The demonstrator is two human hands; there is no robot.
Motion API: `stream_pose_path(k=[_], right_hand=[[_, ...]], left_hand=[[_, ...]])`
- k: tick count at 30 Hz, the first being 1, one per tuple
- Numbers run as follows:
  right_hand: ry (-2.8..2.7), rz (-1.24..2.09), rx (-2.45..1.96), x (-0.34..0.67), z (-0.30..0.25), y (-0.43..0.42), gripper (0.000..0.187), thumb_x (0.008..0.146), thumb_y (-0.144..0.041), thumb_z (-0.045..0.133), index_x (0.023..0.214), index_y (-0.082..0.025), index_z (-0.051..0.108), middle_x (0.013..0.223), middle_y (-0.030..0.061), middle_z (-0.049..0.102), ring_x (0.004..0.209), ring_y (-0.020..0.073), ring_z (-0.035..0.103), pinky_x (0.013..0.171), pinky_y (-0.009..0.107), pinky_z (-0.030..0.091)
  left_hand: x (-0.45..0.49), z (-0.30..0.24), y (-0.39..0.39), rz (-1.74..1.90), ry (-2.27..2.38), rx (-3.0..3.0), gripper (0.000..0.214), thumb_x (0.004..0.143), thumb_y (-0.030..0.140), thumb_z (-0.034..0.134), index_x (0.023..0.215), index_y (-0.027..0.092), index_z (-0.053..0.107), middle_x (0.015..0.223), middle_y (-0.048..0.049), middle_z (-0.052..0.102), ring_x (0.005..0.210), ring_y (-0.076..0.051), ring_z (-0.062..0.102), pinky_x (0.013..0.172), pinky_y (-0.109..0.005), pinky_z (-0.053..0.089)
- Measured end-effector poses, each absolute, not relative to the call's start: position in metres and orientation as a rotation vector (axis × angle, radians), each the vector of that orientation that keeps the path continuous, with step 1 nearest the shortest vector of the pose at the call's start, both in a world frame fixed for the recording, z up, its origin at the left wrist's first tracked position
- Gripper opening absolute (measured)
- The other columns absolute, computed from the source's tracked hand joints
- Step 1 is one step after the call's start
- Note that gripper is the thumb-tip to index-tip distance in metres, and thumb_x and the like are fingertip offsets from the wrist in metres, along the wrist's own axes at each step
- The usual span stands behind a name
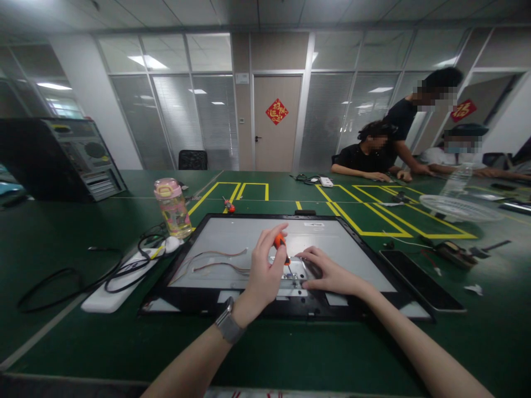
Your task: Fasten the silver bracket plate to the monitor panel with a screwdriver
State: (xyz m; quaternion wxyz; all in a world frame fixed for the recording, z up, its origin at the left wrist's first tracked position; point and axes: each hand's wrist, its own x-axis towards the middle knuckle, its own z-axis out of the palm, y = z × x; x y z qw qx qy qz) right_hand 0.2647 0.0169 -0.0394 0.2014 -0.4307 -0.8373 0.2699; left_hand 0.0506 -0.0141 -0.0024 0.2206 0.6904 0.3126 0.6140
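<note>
My left hand [265,265] is closed around an orange-handled screwdriver [280,241], its shaft slanting down to a small metal bracket [295,276]. That bracket lies on the back of a flat display panel [357,260], which has a grey sheet and a black frame. With thumb and fingers at the bracket's right side, my right hand [327,273] grips it against the panel. Thin wires [219,266] run across the panel to the left of my hands. The screwdriver's tip is too small to make out clearly.
A white power strip [120,282] with black cables and a pink-lidded bottle [172,207] stand left. Another small screwdriver [229,206] lies behind the panel. A black phone [421,281] is at right. Beyond are a computer case [66,160] and several people [369,155].
</note>
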Motion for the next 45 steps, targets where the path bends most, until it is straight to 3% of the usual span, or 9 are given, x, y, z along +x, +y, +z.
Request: stream_pose_path(k=[3, 7, 13, 19, 24, 30, 36, 45], right_hand=[[-2.34, 0.75, -1.208, 0.2646, -0.0394, 0.0166, 0.064, 0.074, -0.042, 0.074, 0.13, -0.021, 0.05, 0.123, 0.0101, 0.046, 0.116, 0.0287, 0.048, 0.102, 0.043, 0.04], [-2.337, 0.738, -1.216, 0.265, -0.0401, 0.0164, 0.065, 0.075, -0.043, 0.073, 0.132, -0.022, 0.05, 0.124, 0.0097, 0.046, 0.115, 0.0291, 0.048, 0.101, 0.043, 0.041], [-2.341, 0.742, -1.208, 0.2649, -0.0395, 0.0166, 0.065, 0.074, -0.044, 0.074, 0.131, -0.023, 0.05, 0.123, 0.0093, 0.046, 0.114, 0.0287, 0.048, 0.1, 0.042, 0.042], [-2.339, 0.744, -1.214, 0.2643, -0.0394, 0.0161, 0.065, 0.075, -0.045, 0.073, 0.132, -0.023, 0.05, 0.123, 0.0091, 0.046, 0.114, 0.029, 0.048, 0.1, 0.043, 0.042], [-2.334, 0.745, -1.215, 0.2647, -0.0398, 0.0163, 0.065, 0.074, -0.043, 0.074, 0.131, -0.022, 0.051, 0.124, 0.0094, 0.046, 0.117, 0.0297, 0.047, 0.103, 0.044, 0.039], [-2.342, 0.747, -1.2, 0.2653, -0.0398, 0.0168, 0.066, 0.074, -0.043, 0.074, 0.132, -0.022, 0.049, 0.124, 0.0094, 0.045, 0.116, 0.0284, 0.047, 0.102, 0.043, 0.04], [-2.338, 0.758, -1.207, 0.2654, -0.04, 0.0164, 0.065, 0.075, -0.044, 0.074, 0.131, -0.021, 0.049, 0.125, 0.01, 0.045, 0.117, 0.0289, 0.047, 0.103, 0.043, 0.039], [-2.343, 0.738, -1.196, 0.2651, -0.0406, 0.0171, 0.064, 0.074, -0.043, 0.074, 0.13, -0.024, 0.05, 0.123, 0.0088, 0.046, 0.115, 0.0289, 0.048, 0.1, 0.043, 0.041]], left_hand=[[0.0514, -0.0047, -0.0125, 1.672, 0.849, 1.904, 0.039, 0.093, 0.013, 0.047, 0.13, 0.023, 0.053, 0.106, -0.0055, 0.062, 0.096, -0.018, 0.061, 0.088, -0.032, 0.047], [0.0513, -0.0031, -0.0142, 1.758, 0.934, 1.994, 0.026, 0.087, 0.017, 0.062, 0.112, 0.022, 0.064, 0.088, -0.0013, 0.059, 0.084, -0.017, 0.059, 0.081, -0.03, 0.047], [0.0505, 0.0014, -0.0183, 1.715, 0.874, 2.038, 0.035, 0.091, 0.01, 0.046, 0.122, 0.021, 0.058, 0.103, -0.0057, 0.062, 0.093, -0.018, 0.059, 0.084, -0.031, 0.048], [0.0508, 0.0017, -0.0175, 1.798, 0.943, 2.049, 0.021, 0.086, 0.015, 0.06, 0.106, 0.021, 0.064, 0.086, -0.0008, 0.055, 0.081, -0.016, 0.056, 0.078, -0.029, 0.047], [0.051, 0.0008, -0.0182, 1.707, 0.828, 2.035, 0.037, 0.088, 0.007, 0.047, 0.12, 0.021, 0.058, 0.103, -0.0046, 0.06, 0.094, -0.018, 0.058, 0.085, -0.03, 0.046], [0.0524, 0.0012, -0.0179, 1.754, 0.93, 2.054, 0.03, 0.086, 0.011, 0.058, 0.113, 0.022, 0.062, 0.092, -0.0017, 0.057, 0.083, -0.016, 0.057, 0.078, -0.029, 0.047], [0.0514, 0.0015, -0.0187, 1.715, 0.902, 2.08, 0.038, 0.087, 0.007, 0.049, 0.122, 0.021, 0.057, 0.101, -0.0047, 0.059, 0.092, -0.018, 0.058, 0.083, -0.031, 0.047], [0.051, 0.0008, -0.0169, 1.757, 0.917, 2.133, 0.035, 0.088, 0.011, 0.057, 0.12, 0.023, 0.059, 0.096, -0.0027, 0.058, 0.086, -0.017, 0.058, 0.079, -0.03, 0.048]])
